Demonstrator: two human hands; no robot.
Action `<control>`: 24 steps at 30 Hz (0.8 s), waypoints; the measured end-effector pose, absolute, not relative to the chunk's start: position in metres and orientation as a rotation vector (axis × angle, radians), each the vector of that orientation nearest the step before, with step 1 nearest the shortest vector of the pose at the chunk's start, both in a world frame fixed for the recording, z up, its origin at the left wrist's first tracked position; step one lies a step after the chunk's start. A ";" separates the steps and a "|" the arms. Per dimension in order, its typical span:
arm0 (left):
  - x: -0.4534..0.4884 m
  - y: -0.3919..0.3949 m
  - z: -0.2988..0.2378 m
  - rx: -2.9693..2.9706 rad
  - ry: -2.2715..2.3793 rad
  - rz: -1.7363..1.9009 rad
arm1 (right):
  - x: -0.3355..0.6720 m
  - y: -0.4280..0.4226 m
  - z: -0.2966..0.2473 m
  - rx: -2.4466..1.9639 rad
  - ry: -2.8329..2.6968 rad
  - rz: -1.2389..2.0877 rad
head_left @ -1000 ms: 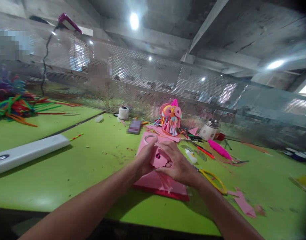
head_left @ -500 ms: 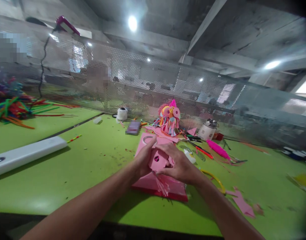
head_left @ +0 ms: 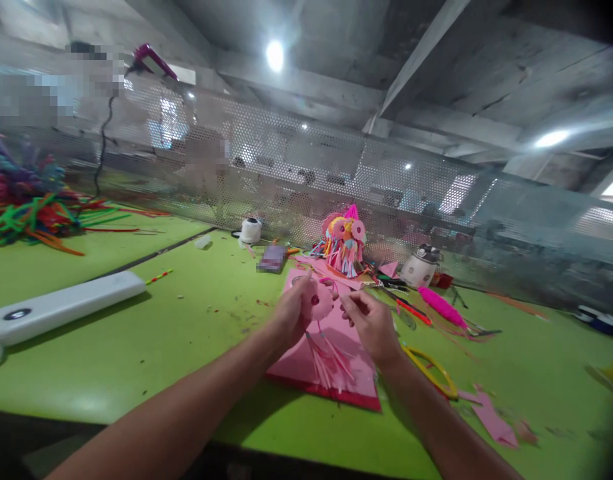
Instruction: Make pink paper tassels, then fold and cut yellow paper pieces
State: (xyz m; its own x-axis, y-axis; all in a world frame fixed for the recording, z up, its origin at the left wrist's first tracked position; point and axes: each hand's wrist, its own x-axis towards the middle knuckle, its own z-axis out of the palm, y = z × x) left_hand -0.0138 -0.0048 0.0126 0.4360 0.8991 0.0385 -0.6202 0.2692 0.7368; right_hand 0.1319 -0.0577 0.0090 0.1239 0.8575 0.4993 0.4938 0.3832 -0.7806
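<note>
My left hand point(head_left: 290, 312) is closed around the left edge of a pink round paper piece point(head_left: 323, 300) with a dark reddish dot in its middle. Pink fringed strips point(head_left: 330, 363) spread out below that piece. Just right of it, my right hand point(head_left: 372, 325) is pinched, with its fingertips close to the paper's edge. What sits between those fingertips is too small to make out. Under both hands lies a pink sheet point(head_left: 362, 381) with a red front edge, on the green table point(head_left: 211, 360).
Behind the hands stands a colourful tasselled figure point(head_left: 343, 240) with round pink eyes. Yellow-handled scissors point(head_left: 439, 373), pink scraps point(head_left: 496, 420) and a bright pink bundle point(head_left: 442, 307) lie to the right. A long white device point(head_left: 76, 303) lies left. A perforated screen point(head_left: 286, 160) borders the back.
My right hand has drawn away to the right from the pink paper piece and its fingers have closed into a pinch. The round piece and fringe now show more fully. The view has shifted slightly.
</note>
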 end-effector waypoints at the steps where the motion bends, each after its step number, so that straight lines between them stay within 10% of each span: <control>1: -0.013 -0.005 0.012 0.776 0.407 1.098 | 0.130 -0.057 0.008 -1.265 -1.528 0.492; 24: -0.023 0.007 0.006 0.846 0.216 0.913 | 0.116 -0.055 -0.006 -1.088 -1.304 0.983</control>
State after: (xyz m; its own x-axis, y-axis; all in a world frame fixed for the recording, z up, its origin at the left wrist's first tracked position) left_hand -0.0226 0.0068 0.0064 0.6156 0.7686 0.1742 -0.6088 0.3235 0.7244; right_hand 0.1163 -0.0549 -0.0058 0.0433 0.9722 0.2302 0.0461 0.2282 -0.9725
